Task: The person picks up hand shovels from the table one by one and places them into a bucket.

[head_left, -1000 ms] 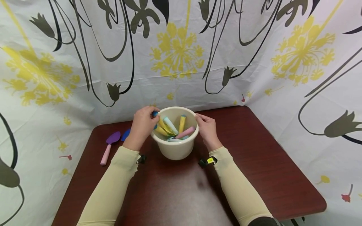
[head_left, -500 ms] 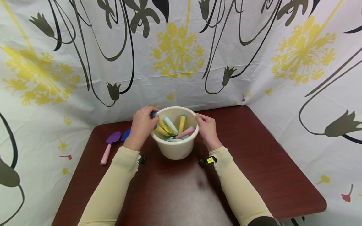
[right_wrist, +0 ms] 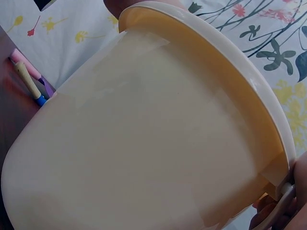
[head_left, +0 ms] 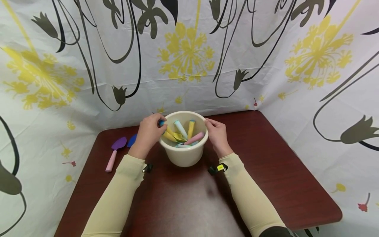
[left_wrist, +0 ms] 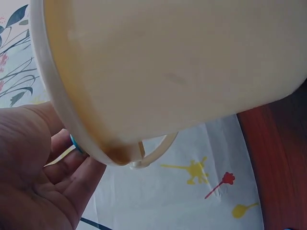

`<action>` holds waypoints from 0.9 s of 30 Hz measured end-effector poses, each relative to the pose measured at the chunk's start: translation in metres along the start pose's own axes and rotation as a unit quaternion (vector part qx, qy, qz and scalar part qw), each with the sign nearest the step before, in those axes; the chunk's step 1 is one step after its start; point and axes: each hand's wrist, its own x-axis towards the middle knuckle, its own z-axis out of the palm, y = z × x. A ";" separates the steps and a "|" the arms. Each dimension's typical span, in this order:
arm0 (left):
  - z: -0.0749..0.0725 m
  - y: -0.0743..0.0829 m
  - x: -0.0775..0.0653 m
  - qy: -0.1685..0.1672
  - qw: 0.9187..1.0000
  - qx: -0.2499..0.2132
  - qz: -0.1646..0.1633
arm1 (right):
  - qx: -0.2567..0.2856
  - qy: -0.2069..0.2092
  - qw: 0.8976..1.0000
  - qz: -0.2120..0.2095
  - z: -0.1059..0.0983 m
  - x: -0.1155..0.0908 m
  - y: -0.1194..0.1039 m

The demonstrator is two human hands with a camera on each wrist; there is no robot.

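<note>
A cream bucket (head_left: 184, 154) stands on the table between both hands, in the head view. Inside are several handled tools: a yellow handle with a blue end (head_left: 190, 128), a pale blue handle (head_left: 181, 129) and a pink handle (head_left: 194, 138). My left hand (head_left: 149, 133) is at the left rim, its fingers pinching the blue end (head_left: 161, 123) of a yellow-handled tool whose lower part lies in the bucket. The left wrist view shows that hand (left_wrist: 57, 167) beside the rim and bail. My right hand (head_left: 217, 134) grips the right rim, near the bail (right_wrist: 278, 211).
Left of the bucket, a pink-handled tool with a purple, trowel-like head (head_left: 119, 144) lies on the dark red table (head_left: 266, 177). A blue-headed tool (head_left: 132, 141) is partly hidden behind my left wrist. Patterned white cloth (head_left: 189, 92) hangs behind and at both sides.
The blue end in my left hand has dropped slightly. Inside the bucket, the pale blue handle has shifted a little right and up. My right hand keeps its place.
</note>
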 end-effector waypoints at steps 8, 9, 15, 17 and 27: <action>0.005 0.000 0.002 -0.015 0.998 0.049 0.024 | 0.001 0.003 1.000 0.003 0.000 0.000 0.000; 0.005 0.001 0.002 -0.019 0.998 0.056 0.024 | 0.000 0.003 1.000 0.004 0.000 0.000 0.000; 0.006 0.005 0.003 -0.040 0.994 0.094 0.031 | -0.004 0.005 1.000 0.003 0.000 0.001 0.001; 0.007 0.006 0.004 -0.044 0.993 0.105 0.036 | -0.002 0.005 1.000 0.002 0.001 0.001 0.002; 0.010 0.010 0.007 -0.065 0.986 0.143 0.053 | 0.001 0.003 1.000 0.001 0.000 0.001 0.000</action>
